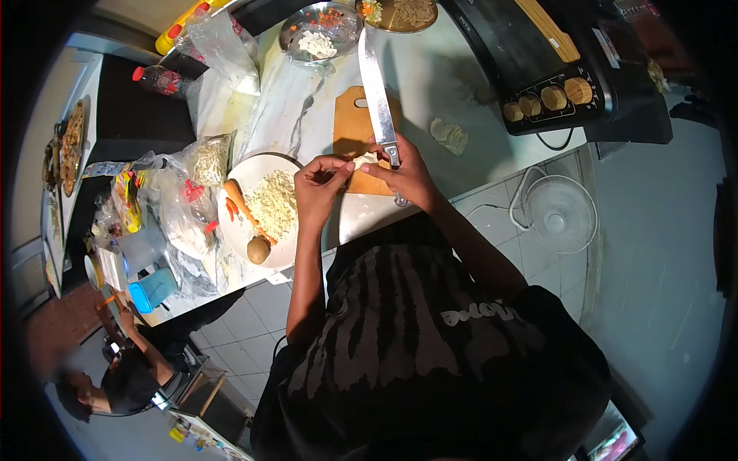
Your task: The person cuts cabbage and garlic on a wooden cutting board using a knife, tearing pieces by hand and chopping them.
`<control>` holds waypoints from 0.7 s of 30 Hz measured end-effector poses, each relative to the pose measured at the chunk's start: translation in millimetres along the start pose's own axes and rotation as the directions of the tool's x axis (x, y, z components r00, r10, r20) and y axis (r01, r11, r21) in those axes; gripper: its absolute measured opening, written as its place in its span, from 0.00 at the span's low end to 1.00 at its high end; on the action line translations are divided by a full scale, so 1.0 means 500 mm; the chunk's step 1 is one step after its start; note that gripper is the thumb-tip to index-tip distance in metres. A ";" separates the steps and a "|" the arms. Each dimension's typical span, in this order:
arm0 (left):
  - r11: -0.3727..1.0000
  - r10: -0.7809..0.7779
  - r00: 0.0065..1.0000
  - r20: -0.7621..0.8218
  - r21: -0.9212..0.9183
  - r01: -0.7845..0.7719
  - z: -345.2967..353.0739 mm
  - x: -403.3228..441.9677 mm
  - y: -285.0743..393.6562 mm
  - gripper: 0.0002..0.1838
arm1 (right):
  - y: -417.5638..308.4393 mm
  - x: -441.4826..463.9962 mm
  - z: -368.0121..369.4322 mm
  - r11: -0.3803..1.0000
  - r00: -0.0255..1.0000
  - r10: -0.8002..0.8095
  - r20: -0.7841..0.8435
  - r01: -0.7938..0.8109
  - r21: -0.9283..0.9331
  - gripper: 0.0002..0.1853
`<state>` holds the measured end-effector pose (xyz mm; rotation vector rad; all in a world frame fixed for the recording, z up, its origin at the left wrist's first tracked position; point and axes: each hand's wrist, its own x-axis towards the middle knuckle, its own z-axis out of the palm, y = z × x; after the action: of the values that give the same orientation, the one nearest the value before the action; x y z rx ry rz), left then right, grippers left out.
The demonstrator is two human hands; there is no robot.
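Over the near half of a wooden cutting board [350, 127], both my hands meet at a small pale piece of cabbage leaf [366, 160]. The fingertips of my left hand [317, 187] pinch its left side. My right hand [407, 174] has its thumb on the piece's right side and also holds a large kitchen knife [373, 88]. The blade points away from me, above the board, and part of the handle is hidden by my fingers. To the left, a white plate [244, 165] carries finely chopped cabbage [270, 201], a carrot [240, 201], red chillies and a round brown potato [258, 250].
A loose pale leaf [449, 137] lies right of the board. At the back stand a metal bowl [288, 34] and a tray [423, 23] with cut food. A black stove [553, 84] is at the right. Plastic bags [181, 203] crowd the left; another person [134, 369] is beyond.
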<state>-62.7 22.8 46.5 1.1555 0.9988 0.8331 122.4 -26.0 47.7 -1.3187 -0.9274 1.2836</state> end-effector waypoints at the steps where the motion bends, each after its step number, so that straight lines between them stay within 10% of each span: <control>1: 0.998 0.065 0.997 -0.029 -0.021 -0.066 0.006 0.003 0.002 0.05 | -0.004 -0.004 -0.002 1.000 1.000 -0.001 -0.003 0.001 -0.004 0.28; 10: 0.975 0.128 0.992 0.017 -0.187 -0.123 0.001 0.013 -0.051 0.05 | 0.020 -0.005 0.010 0.960 0.983 0.146 -0.109 -0.115 0.255 0.24; 21: 0.970 -0.026 0.998 0.060 0.241 0.011 0.017 0.044 -0.065 0.13 | 0.095 0.080 -0.005 0.954 0.976 -0.084 -0.202 0.020 -0.301 0.21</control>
<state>-46.3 33.3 11.3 1.3686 1.0778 0.6685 124.4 4.3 -6.7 -1.6193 -1.0227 0.9640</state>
